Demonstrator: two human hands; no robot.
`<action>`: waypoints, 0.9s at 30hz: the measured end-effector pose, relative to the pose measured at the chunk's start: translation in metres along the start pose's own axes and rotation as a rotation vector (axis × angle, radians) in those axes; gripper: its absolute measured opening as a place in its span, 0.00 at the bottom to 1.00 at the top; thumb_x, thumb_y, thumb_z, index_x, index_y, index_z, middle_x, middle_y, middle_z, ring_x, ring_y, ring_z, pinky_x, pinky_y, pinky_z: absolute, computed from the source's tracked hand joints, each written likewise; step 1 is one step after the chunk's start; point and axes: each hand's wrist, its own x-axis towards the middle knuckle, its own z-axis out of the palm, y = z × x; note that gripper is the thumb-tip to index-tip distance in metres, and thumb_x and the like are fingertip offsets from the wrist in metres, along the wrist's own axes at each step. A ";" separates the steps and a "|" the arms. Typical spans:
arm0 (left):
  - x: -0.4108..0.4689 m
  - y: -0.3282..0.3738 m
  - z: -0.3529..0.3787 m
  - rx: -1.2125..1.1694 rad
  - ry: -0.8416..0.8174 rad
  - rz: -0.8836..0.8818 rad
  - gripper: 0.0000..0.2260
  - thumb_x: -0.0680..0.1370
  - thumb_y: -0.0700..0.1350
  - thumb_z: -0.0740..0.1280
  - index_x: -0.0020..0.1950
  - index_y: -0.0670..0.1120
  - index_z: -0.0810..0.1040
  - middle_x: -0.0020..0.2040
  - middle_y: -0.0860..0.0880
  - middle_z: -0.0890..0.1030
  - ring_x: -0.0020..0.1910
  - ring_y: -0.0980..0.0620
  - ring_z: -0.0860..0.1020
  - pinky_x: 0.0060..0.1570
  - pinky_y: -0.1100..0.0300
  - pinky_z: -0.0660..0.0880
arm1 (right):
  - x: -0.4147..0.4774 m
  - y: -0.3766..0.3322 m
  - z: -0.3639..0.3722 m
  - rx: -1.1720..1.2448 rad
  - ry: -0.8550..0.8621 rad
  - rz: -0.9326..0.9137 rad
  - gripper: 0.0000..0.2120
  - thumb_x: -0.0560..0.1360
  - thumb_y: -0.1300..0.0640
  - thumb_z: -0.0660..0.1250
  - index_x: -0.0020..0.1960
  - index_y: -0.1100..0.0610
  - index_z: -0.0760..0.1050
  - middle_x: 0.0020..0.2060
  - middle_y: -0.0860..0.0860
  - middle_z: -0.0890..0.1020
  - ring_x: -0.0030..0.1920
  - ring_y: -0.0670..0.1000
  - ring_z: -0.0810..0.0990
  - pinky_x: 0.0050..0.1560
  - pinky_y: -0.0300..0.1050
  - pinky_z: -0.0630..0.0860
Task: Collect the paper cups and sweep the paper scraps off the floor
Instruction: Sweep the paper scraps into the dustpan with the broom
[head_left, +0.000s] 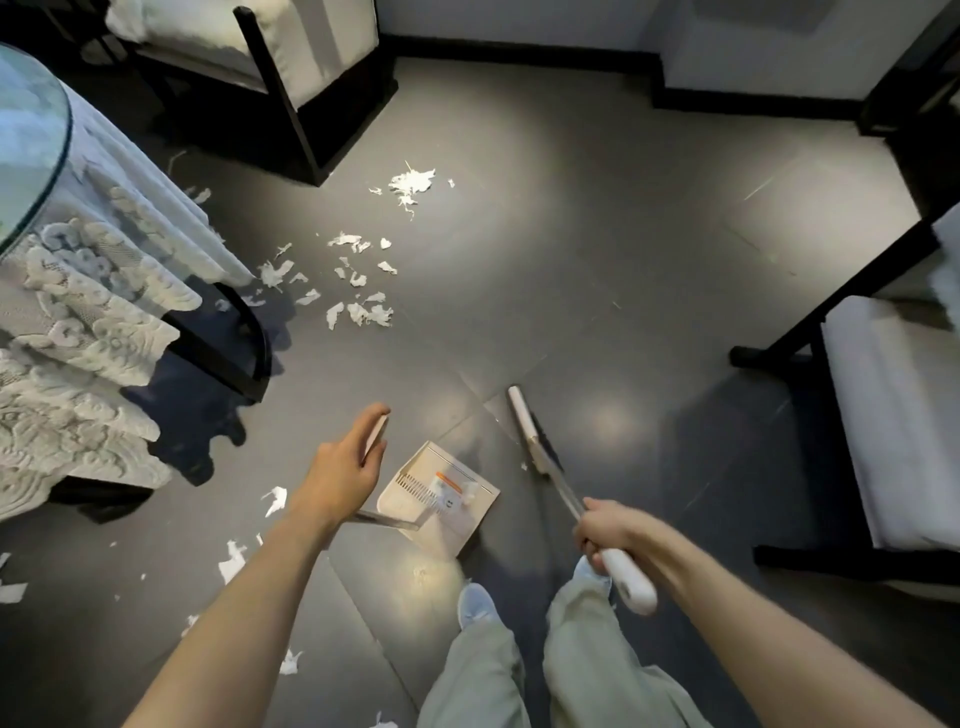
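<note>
Paper scraps (358, 312): white, torn, scattered in loose clusters on grey floor (571, 260). Broom (525, 418): white grip, metal shaft, slanted, head down. Dustpan (462, 525): beige, toothed, beside broom.

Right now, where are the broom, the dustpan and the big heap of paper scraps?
broom (522, 415), head view, on its white head.
dustpan (449, 530), head view, on a bare part of its tray.
big heap of paper scraps (410, 183), head view, on its middle.

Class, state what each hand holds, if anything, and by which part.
The right hand holds the broom by its white handle end. The left hand holds nothing; its straight fingers only touch the dustpan handle.
</note>
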 end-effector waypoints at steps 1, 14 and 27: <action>0.002 0.002 0.000 -0.002 0.002 0.001 0.16 0.82 0.46 0.58 0.69 0.56 0.65 0.42 0.43 0.79 0.33 0.52 0.74 0.40 0.58 0.68 | -0.001 0.000 0.013 0.024 -0.016 0.007 0.30 0.70 0.68 0.58 0.71 0.53 0.62 0.33 0.56 0.74 0.23 0.48 0.72 0.29 0.42 0.72; 0.019 -0.003 -0.018 -0.099 0.168 -0.062 0.15 0.81 0.46 0.59 0.67 0.54 0.67 0.51 0.44 0.80 0.45 0.44 0.76 0.46 0.57 0.68 | -0.035 -0.064 -0.018 0.035 -0.109 -0.106 0.33 0.71 0.70 0.57 0.73 0.49 0.62 0.24 0.52 0.69 0.21 0.45 0.65 0.21 0.34 0.65; 0.128 0.034 -0.056 -0.157 0.367 -0.259 0.16 0.81 0.44 0.59 0.69 0.54 0.65 0.53 0.42 0.80 0.42 0.49 0.74 0.47 0.54 0.70 | 0.044 -0.225 -0.132 -0.044 0.058 -0.316 0.22 0.71 0.70 0.56 0.61 0.56 0.71 0.22 0.53 0.70 0.23 0.50 0.67 0.24 0.38 0.68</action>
